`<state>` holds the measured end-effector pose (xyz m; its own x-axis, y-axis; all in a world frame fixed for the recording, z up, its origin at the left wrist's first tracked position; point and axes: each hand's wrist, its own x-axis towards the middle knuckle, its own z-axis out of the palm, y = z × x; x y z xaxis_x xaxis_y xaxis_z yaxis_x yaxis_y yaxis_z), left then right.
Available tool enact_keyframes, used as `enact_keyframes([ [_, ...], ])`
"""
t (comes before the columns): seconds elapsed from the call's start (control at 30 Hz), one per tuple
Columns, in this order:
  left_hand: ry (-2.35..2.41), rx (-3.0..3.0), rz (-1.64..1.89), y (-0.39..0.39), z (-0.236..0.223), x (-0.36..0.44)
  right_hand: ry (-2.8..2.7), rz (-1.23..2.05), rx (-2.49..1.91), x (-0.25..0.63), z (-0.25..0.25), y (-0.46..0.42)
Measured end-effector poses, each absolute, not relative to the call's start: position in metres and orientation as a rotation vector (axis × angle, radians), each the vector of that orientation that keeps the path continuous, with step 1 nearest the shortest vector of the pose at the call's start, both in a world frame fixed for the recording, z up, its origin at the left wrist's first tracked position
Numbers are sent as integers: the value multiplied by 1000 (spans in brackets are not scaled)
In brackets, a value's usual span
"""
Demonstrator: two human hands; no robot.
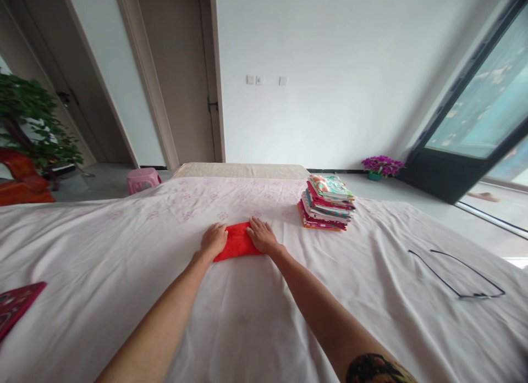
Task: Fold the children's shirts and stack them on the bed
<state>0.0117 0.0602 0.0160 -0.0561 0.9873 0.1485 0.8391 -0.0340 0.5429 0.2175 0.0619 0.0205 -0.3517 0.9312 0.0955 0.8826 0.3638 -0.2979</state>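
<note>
A small folded red cloth [236,242] lies on the pale pink bedsheet [124,251] in front of me. My left hand [213,239] rests on its left end, fingers curled down onto the fabric. My right hand [262,236] lies flat on its right end with the fingers stretched out. Both arms reach forward across the bed. A stack of several folded colourful cloths [326,202] stands just to the right of my right hand, apart from it.
A dark red patterned cloth [16,306] lies at the bed's left edge. A thin black wire hanger [457,273] lies on the sheet at right. Beyond the bed: a pink stool [143,179], a potted green plant [28,119], purple flowers [381,166], doors, a glass door.
</note>
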Motion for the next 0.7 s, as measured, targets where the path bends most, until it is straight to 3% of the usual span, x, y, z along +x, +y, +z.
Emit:
enact_keyframes([
  [0.2, 1994, 1438, 927, 65, 25, 11, -2366, 278, -1644, 226, 22, 60],
  [0.43, 1457, 1021, 1091, 53, 38, 19, -2266, 357, -1589, 230, 22, 66],
  [0.7, 1024, 845, 1225, 26, 51, 19, -1871, 859, -1252, 233, 26, 64],
])
